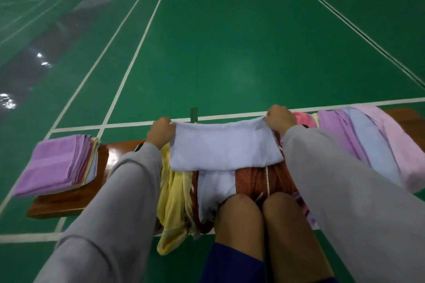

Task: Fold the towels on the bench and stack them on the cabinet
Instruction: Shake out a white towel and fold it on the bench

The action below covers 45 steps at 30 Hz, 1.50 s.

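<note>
Stack of folded purple towels [57,163] flanks left hand [161,132] and right hand [281,119], both pinching a pale blue cloth towel [223,147] over heaped rust and yellow towels [253,179].

Wooden bench [69,204] on court floor [230,53]: folded towel stack [55,163] at its left end; loose, seemingly unfolded towels [368,140] over the rest.

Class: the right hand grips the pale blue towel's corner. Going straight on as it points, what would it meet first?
Likely nothing on the bench: the right hand points past its far edge, toward open green floor; depth is unclear.
</note>
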Available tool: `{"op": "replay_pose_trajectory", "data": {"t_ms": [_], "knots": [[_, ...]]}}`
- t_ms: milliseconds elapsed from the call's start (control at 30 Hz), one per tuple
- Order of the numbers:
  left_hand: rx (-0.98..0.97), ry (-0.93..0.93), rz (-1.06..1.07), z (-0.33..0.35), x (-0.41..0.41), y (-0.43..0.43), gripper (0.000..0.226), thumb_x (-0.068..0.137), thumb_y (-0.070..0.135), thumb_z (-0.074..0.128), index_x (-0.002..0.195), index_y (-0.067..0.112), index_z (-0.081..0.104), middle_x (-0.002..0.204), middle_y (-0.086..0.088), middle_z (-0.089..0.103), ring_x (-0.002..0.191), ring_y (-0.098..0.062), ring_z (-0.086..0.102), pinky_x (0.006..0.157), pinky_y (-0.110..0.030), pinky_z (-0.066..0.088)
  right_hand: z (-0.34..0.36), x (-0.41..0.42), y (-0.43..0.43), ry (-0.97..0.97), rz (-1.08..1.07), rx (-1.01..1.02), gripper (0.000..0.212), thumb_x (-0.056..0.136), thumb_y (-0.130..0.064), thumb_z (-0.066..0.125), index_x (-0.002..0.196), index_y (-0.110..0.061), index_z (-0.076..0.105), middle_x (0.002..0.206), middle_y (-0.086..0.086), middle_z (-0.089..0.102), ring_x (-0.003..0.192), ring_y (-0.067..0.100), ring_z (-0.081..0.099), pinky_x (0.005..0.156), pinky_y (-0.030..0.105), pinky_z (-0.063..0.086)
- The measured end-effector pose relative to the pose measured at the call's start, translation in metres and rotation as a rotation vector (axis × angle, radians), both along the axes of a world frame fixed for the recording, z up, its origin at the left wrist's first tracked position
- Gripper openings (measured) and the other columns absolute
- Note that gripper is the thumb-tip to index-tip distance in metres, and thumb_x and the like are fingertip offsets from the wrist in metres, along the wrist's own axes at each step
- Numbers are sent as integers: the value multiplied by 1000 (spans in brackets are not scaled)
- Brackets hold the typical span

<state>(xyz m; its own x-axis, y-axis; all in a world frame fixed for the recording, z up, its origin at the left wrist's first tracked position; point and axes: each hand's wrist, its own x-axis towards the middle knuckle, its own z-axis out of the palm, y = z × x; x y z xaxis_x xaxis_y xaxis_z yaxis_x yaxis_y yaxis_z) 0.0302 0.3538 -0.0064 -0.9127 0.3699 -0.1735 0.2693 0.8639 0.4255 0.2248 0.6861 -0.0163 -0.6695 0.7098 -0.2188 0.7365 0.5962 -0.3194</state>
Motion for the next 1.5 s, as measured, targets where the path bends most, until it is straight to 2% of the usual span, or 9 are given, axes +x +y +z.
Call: {"op": "replay_pose_trajectory", "data": {"t_ms": [267,400,600,767,967,1167,1267,1333,1500], "knots": [[-159,-183,41,-16,8,4,66,92,57,60,128,2,57,125,-17,67,110,-37,64,96,-44,54,-15,-1,-27,-60,173,168,41,91,-8,51,132,-4,48,131,19,55,121,41,53,90,44,48],[15,-474,184,-13,9,2,81,87,61,70,140,4,50,131,-17,63,109,-37,64,96,-49,56,-19,-16,-65,-9,360,256,41,90,-4,47,131,-4,53,130,17,55,123,37,47,99,46,46],[91,-862,286,14,33,-16,82,70,31,95,132,0,50,110,-16,66,83,-33,69,58,-41,60,-21,-48,-140,211,310,-225,23,91,-8,52,111,-6,64,117,16,64,107,35,61,88,38,52],[-48,-824,184,18,53,-14,78,71,39,94,125,-1,55,108,-17,66,76,-34,73,60,-44,62,-18,-69,-185,251,335,-423,26,93,-16,57,113,0,64,115,20,67,106,37,62,91,42,52],[-80,-619,86,16,77,-9,48,90,31,79,119,0,55,123,-20,62,112,-38,62,101,-54,53,-21,-83,-204,193,342,-393,46,94,-24,53,136,-5,56,130,19,64,114,37,61,89,34,47],[-70,-662,138,29,77,-2,35,98,36,65,116,7,57,109,-12,63,87,-22,60,74,-30,55,-13,-83,-202,129,360,-453,35,99,-34,53,118,-7,64,127,19,65,116,36,61,80,30,43],[88,-564,102,37,81,12,14,98,18,61,105,6,64,100,-12,69,78,-18,67,55,-26,57,-2,-82,-197,157,266,-626,68,100,-59,43,140,-5,54,141,18,58,124,37,58,96,36,49],[185,-447,34,43,88,25,16,88,14,68,98,2,68,93,-15,72,84,-27,71,60,-34,60,7,-82,-192,193,182,-771,79,94,-71,42,142,-9,55,142,15,59,123,37,60,101,47,53],[218,-233,-213,65,123,67,12,80,2,69,89,7,73,83,-7,70,75,-16,65,55,-18,44,29,-73,-162,354,-70,-1039,65,77,-64,68,124,-19,67,118,7,70,102,32,67,76,44,59]]}}
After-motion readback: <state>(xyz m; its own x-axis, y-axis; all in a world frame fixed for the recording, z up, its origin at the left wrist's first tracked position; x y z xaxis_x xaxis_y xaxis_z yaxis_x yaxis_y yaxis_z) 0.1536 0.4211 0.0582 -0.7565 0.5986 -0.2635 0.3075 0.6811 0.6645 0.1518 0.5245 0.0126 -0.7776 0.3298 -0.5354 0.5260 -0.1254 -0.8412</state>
